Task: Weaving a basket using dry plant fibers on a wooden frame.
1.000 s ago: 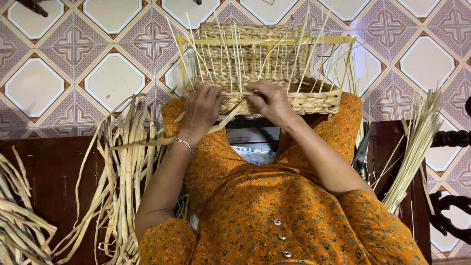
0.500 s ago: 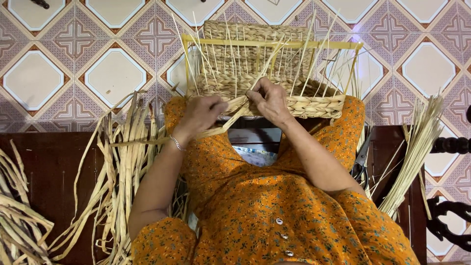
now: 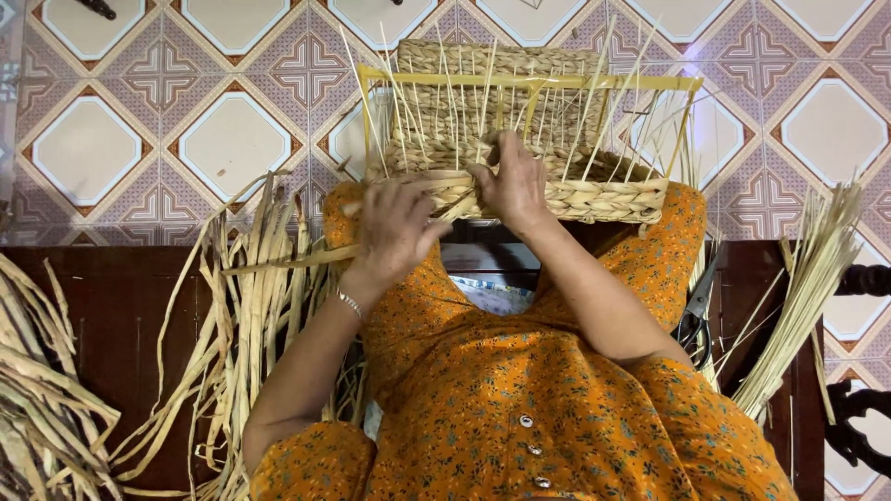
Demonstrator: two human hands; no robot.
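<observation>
Against the woven basket (image 3: 520, 176), both hands (image 3: 394, 227) (image 3: 510, 181) bend, each grip pinching straw strands (image 3: 297, 260).

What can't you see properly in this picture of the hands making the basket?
- Head view: the near edge of the woven basket is hidden behind the left hand and right hand.
- The scissors are partly covered by the orange sleeve.
- The bundle of dry strips is cut off by the left edge.

Hands (image 3: 399, 227) apparently weaving straw basket (image 3: 520, 139).
</observation>
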